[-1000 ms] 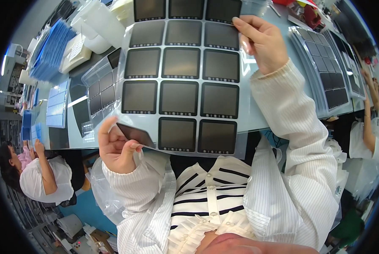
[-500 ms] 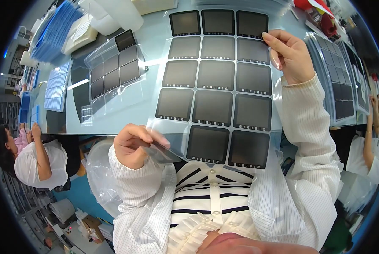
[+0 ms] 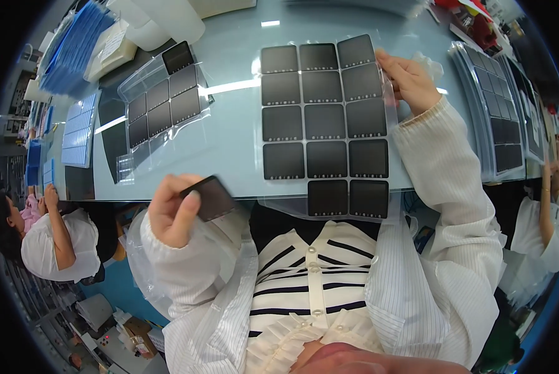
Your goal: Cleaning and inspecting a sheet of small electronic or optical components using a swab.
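The table (image 3: 233,140) has a glossy, pale blue-green top that catches a long white streak of light (image 3: 236,86) and a small bright patch near the picture's upper edge. Blue floor (image 3: 122,302) shows below its left part, near a pale grey work surface (image 3: 108,356); a light grey wall (image 3: 53,14) stands at upper left.

I watch the left hand (image 3: 174,212) pinch a dark rectangular panel (image 3: 213,198) while the right hand (image 3: 415,82) holds a clear plastic sheet (image 3: 289,203) of similar panels (image 3: 324,121) by its upper right edge.
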A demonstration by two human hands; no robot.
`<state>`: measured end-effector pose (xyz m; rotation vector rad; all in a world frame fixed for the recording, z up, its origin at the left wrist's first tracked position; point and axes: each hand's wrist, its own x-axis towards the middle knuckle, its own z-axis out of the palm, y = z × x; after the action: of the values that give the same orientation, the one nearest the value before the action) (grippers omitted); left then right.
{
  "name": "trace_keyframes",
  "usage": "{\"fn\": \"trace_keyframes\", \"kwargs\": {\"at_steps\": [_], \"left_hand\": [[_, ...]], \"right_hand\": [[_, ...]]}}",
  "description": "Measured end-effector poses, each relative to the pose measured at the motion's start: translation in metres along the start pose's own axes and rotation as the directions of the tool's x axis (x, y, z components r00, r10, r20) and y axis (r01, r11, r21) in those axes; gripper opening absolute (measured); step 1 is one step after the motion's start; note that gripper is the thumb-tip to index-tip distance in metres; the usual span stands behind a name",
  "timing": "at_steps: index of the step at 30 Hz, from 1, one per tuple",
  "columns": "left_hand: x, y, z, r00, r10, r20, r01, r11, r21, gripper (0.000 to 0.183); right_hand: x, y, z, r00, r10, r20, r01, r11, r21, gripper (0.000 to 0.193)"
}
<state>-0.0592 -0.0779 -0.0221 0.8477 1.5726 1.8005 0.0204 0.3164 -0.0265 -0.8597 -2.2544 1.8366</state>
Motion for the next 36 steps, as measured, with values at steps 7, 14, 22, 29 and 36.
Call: {"fn": "trace_keyframes", "kwargs": {"at_steps": [7, 14, 22, 29, 36], "left_hand": [[0.056, -0.017, 0.07, 0.982, -0.118, -0.146, 0.136, 0.983, 0.124, 0.01], [0.062, -0.03, 0.068, 0.974, -0.16, -0.16, 0.196, 0.949, 0.246, 0.012], [0.065, -0.013, 0.077, 0.977, 0.152, -0.147, -0.036, 0.805, 0.593, 0.009], [0.072, 0.0, 0.09, 0.993, -0.118, 0.002, 0.092, 0.786, 0.611, 0.028], [0.075, -0.005, 0.085, 0.993, -0.072, 0.096, -0.025, 0.658, 0.753, 0.031]], "right_hand": [[-0.015, 0.007, 0.002, 0.955, 0.212, 0.207, -0.269, 0.912, 0.309, 0.072], [-0.108, 0.003, 0.034, 0.898, 0.103, 0.428, -0.18, 0.973, 0.143, 0.055], [-0.108, -0.016, 0.03, 0.903, 0.141, 0.405, -0.241, 0.948, 0.207, 0.048], [-0.101, -0.011, 0.061, 0.88, 0.008, 0.475, -0.24, 0.871, 0.43, 0.034], [-0.093, -0.002, 0.066, 0.862, 0.014, 0.507, -0.28, 0.846, 0.453, 0.026]]}}
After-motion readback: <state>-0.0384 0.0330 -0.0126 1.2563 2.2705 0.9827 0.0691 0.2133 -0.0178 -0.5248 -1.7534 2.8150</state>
